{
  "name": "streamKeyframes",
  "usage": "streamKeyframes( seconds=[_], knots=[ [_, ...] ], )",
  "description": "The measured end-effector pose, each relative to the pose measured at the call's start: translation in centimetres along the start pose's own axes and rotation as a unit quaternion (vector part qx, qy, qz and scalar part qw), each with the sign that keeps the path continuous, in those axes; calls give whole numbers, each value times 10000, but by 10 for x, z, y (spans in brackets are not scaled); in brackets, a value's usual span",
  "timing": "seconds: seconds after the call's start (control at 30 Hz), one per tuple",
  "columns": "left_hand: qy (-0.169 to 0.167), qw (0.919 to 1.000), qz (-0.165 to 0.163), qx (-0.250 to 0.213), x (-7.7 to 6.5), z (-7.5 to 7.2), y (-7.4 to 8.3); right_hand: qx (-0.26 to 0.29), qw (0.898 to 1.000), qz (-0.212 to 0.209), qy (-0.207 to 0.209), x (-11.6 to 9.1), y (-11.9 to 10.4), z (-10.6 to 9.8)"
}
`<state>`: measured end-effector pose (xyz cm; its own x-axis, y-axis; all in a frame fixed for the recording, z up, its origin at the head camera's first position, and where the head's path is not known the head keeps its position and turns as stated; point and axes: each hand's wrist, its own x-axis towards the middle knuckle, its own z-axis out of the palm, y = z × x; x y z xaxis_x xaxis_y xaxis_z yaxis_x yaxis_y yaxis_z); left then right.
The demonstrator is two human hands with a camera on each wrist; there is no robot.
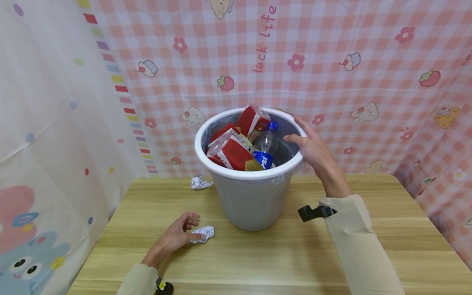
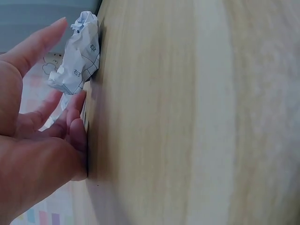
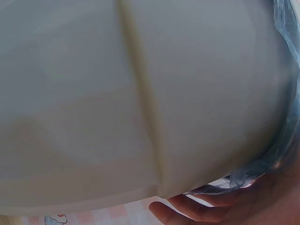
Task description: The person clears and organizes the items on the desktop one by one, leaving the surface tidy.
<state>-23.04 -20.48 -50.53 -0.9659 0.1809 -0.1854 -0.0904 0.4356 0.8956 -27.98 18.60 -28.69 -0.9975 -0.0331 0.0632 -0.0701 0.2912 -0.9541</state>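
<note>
A grey trash can with a white rim and a clear liner bag stands on the table. My right hand grips its right rim, thumb inside and fingers outside; the right wrist view shows some fingers beyond the can's wall. A crumpled paper ball lies in front of the can to the left. My left hand is beside that paper with fingers loosely bent. In the left wrist view, thumb and fingers are spread about the printed paper, not closed on it.
Red-and-white packages and a blue-capped plastic bottle fill the can. Another crumpled paper lies by the table's back edge, left of the can. Patterned curtains hang behind the wooden table.
</note>
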Motion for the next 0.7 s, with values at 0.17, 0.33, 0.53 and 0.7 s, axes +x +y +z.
streamKeyframes(
  seconds=[0.17,0.33,0.53,0.7],
  knots=[
    [47,10000,15,-20,0,1,-2,32,10000,-8,7,0,0,1],
    [120,9999,77,-90,-2,2,-3,61,10000,2,-28,1,1,2],
    [198,9997,56,-144,-1,3,-3,50,10000,15,-3,0,1,2],
    [494,9983,-24,-321,0,6,-3,69,10000,7,17,1,1,2]
  ],
)
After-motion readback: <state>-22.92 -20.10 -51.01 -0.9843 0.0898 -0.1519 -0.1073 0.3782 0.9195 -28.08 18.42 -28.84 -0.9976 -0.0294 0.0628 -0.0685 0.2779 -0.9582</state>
